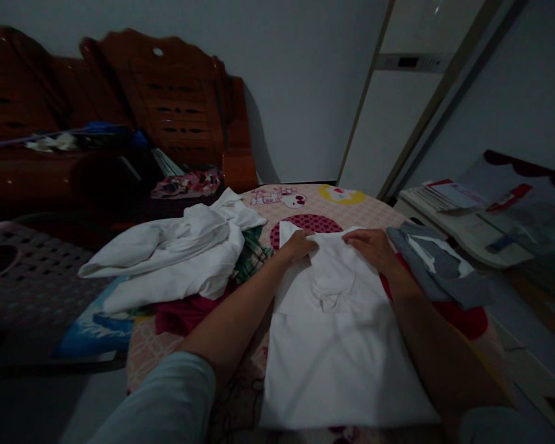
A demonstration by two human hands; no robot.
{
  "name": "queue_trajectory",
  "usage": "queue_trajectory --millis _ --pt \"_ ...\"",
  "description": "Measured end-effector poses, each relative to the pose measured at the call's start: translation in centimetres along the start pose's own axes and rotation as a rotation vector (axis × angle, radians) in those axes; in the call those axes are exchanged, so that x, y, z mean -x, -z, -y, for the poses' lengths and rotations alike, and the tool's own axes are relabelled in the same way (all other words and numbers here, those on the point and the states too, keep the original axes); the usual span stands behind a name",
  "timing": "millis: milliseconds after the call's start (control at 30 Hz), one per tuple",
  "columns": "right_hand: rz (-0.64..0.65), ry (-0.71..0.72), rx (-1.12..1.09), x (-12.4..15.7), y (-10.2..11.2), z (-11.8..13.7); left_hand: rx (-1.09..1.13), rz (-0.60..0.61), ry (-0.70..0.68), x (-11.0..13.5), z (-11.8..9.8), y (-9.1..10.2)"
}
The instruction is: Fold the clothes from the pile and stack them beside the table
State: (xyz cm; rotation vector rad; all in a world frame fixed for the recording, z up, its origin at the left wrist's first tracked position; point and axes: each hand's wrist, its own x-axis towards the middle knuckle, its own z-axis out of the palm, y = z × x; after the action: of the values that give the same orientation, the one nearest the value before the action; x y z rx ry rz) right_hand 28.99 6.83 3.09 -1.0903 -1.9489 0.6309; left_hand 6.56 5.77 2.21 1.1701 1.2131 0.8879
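Observation:
A white shirt [337, 364] lies spread in a long folded shape on the table in front of me, its far end turned over toward the middle. My left hand [300, 245] pinches the far edge on the left side. At the right of that same edge, my right hand [374, 246] grips the cloth between thumb and rather straight fingers. Left of my forearm is a loose heap of white clothing [185, 253] over a green plaid cloth [253, 254] and a dark red cloth [189, 313]. Folded grey clothing [437, 265] sits on a red garment [467, 317] at the right.
A patterned pink tablecloth [379, 213] covers the table. Behind it stands a carved wooden sofa [166, 92] bearing several items. A tall white cabinet-like unit [388, 117] is against the wall. To the right, a side table [504, 243] holds papers; a woven plastic chair [32, 271] is at left.

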Motion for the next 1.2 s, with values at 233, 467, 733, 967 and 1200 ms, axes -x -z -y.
queue_trajectory --millis 233,467,733,967,1200 --pt "-0.208 -0.25 0.218 -0.1 3.2 -4.9 -0.463 0.119 0.126 0.6 -1.5 2.4" --pt "0.07 -0.075 0.392 0.8 1.8 -7.3 -0.495 0.43 0.041 0.4 -1.5 4.2" --pt "0.135 -0.018 0.499 1.1 1.3 -9.3 -0.667 0.367 0.042 0.0 -1.1 4.8" --pt "-0.034 -0.083 0.493 1.0 1.1 -8.7 -0.783 0.218 0.007 0.1 -0.9 3.4" --pt "-0.065 -0.296 0.597 -2.2 1.6 -7.8 -0.721 0.236 -0.007 -0.2 -0.4 4.0"
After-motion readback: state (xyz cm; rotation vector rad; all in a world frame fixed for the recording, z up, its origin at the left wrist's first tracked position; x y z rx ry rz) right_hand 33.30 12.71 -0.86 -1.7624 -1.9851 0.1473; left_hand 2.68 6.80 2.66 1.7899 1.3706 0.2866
